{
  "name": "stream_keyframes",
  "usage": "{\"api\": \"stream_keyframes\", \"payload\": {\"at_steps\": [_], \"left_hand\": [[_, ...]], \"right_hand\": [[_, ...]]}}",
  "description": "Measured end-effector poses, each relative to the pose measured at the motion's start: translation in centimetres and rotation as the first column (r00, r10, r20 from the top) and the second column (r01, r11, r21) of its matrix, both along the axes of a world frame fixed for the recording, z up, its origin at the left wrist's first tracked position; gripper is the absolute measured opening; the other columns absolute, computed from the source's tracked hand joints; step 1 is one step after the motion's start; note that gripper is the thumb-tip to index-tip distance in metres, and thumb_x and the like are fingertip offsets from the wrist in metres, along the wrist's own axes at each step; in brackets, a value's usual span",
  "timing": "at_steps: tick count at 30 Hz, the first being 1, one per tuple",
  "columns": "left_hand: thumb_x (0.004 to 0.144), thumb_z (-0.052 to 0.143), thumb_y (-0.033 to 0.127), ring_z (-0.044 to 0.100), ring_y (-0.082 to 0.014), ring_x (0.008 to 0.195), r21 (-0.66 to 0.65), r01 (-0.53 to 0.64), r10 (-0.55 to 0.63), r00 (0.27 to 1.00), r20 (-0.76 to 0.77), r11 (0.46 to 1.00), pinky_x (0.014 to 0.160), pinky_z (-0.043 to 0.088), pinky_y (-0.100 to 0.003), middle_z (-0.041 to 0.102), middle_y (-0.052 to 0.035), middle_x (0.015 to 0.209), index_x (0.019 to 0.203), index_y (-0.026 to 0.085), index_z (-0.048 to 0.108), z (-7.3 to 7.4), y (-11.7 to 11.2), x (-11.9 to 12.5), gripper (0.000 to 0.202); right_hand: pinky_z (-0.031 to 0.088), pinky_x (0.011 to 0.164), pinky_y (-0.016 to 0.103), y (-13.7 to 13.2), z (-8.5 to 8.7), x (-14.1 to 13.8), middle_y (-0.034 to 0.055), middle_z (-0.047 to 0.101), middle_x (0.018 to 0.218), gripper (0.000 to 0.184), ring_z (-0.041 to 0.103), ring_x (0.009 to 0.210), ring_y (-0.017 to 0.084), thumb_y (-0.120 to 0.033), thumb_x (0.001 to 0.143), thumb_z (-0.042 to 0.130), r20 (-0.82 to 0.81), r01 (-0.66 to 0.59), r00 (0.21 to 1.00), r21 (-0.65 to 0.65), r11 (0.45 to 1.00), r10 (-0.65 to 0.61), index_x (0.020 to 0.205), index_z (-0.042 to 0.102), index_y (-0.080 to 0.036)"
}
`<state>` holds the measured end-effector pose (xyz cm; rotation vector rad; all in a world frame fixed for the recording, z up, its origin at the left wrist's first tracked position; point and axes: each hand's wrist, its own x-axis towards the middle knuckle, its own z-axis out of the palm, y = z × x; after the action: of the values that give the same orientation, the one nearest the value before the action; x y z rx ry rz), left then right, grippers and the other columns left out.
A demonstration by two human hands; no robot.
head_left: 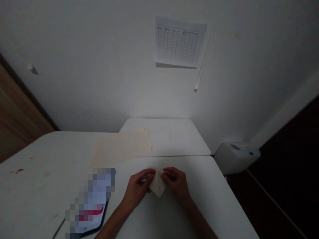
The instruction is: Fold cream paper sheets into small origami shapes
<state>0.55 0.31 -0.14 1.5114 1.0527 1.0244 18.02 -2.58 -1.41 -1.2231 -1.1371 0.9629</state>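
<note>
- My left hand (138,188) and right hand (177,185) meet over a small folded paper (157,186); the fingertips of both pinch its upper edge from either side.
- The paper lies on the white table (37,192), its point towards me, between my two hands.
- To the left I see a tablet (92,205), its screen blurred.
- Farther off lies a stack of cream sheets (122,147).
- On the wall hangs a printed chart (178,43).
- A white canister (236,156) stands on the floor to the right.
</note>
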Motion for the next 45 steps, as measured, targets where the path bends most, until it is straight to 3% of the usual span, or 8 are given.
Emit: {"api": "stream_keyframes", "payload": {"at_steps": [5, 10, 19, 22, 26, 34, 41, 45], "left_hand": [[0.075, 0.068, 0.046, 0.058, -0.0137, 0.047, -0.146, -0.010, 0.007, 1.000, -0.018, 0.989, 0.035, 0.047, -0.021, 0.070, -0.0037, 0.067, 0.092, 0.014, 0.073, 0.5, 0.2, 0.2, 0.037], [0.072, 0.069, 0.048, 0.053, -0.0107, 0.040, -0.172, -0.051, 0.037, 0.996, -0.087, 0.984, 0.030, 0.038, -0.018, 0.070, -0.0032, 0.068, 0.096, 0.015, 0.072, 0.3, 0.2, 0.3, 0.041], [0.072, 0.071, 0.046, 0.064, -0.0179, 0.055, -0.075, -0.033, 0.026, 0.995, -0.098, 0.997, 0.037, 0.042, -0.020, 0.072, -0.0053, 0.070, 0.087, 0.015, 0.073, 0.0, 0.5, 0.2, 0.035], [0.071, 0.073, 0.043, 0.068, -0.0207, 0.064, -0.021, -0.022, 0.020, 0.996, -0.086, 1.000, 0.053, 0.052, -0.026, 0.074, -0.0063, 0.072, 0.083, 0.016, 0.075, 0.4, 0.5, 0.3, 0.030], [0.071, 0.073, 0.041, 0.069, -0.0230, 0.071, 0.019, -0.025, 0.027, 0.995, -0.095, 1.000, 0.065, 0.055, -0.030, 0.075, -0.0070, 0.078, 0.081, 0.017, 0.076, 0.5, 0.5, 0.4, 0.027], [0.072, 0.072, 0.038, 0.066, -0.0198, 0.067, 0.114, -0.030, 0.046, 0.989, -0.141, 0.993, 0.062, 0.052, -0.027, 0.073, -0.0043, 0.072, 0.077, 0.017, 0.073, -0.4, 0.7, 0.4, 0.022], [0.082, 0.062, 0.033, 0.057, -0.0145, 0.055, 0.260, 0.011, 0.093, 0.918, -0.385, 0.966, 0.056, 0.047, -0.025, 0.064, 0.0019, 0.062, 0.077, 0.020, 0.068, -1.2, 0.4, 0.9, 0.015], [0.085, 0.057, 0.020, 0.064, -0.0189, 0.081, 0.453, 0.122, 0.107, 0.888, -0.447, 0.883, 0.076, 0.052, -0.032, 0.070, -0.0038, 0.090, 0.088, 0.021, 0.069, -1.6, 0.1, 0.9, 0.012]], "right_hand": [[0.056, 0.062, 0.028, -0.3, 0.2, -0.1, 0.0067, 0.075, 0.077, 0.034, 0.071, 0.069, 0.021, -0.044, 0.073, 0.074, 0.022, -0.051, 0.998, -0.009, 0.999, 0.051, 0.092, 0.069, -0.017], [0.056, 0.062, 0.028, -0.4, 0.4, -0.2, 0.0054, 0.074, 0.076, 0.031, 0.071, 0.068, 0.020, -0.044, 0.074, 0.073, 0.038, -0.075, 0.996, 0.000, 0.997, 0.075, 0.091, 0.070, -0.018], [0.055, 0.060, 0.026, -0.4, 0.5, -0.1, 0.0054, 0.075, 0.075, 0.026, 0.071, 0.066, 0.020, -0.038, 0.075, 0.073, 0.056, -0.099, 0.993, -0.001, 0.995, 0.099, 0.091, 0.070, -0.017], [0.055, 0.060, 0.027, -0.4, 0.5, -0.1, 0.0058, 0.075, 0.075, 0.027, 0.071, 0.066, 0.021, -0.037, 0.074, 0.074, 0.061, -0.100, 0.993, -0.012, 0.995, 0.100, 0.091, 0.069, -0.017], [0.055, 0.059, 0.028, -0.3, 0.5, 0.1, 0.0058, 0.075, 0.074, 0.029, 0.071, 0.065, 0.021, -0.039, 0.073, 0.075, 0.073, -0.097, 0.992, -0.020, 0.995, 0.098, 0.092, 0.069, -0.017], [0.056, 0.059, 0.027, -0.4, 0.6, 0.2, 0.0060, 0.075, 0.074, 0.026, 0.072, 0.067, 0.022, -0.037, 0.074, 0.075, 0.108, -0.113, 0.987, -0.040, 0.993, 0.116, 0.090, 0.071, -0.017], [0.055, 0.066, 0.027, -0.4, 0.2, 0.3, 0.0034, 0.075, 0.079, 0.015, 0.071, 0.068, 0.019, -0.031, 0.078, 0.071, 0.427, -0.037, 0.904, 0.106, 0.994, -0.011, 0.089, 0.073, -0.020], [0.053, 0.069, 0.027, -0.5, -0.1, 0.4, 0.0021, 0.074, 0.080, 0.014, 0.068, 0.068, 0.017, -0.025, 0.081, 0.068, 0.550, -0.006, 0.832, 0.135, 0.991, -0.069, 0.094, 0.072, -0.022]]}}
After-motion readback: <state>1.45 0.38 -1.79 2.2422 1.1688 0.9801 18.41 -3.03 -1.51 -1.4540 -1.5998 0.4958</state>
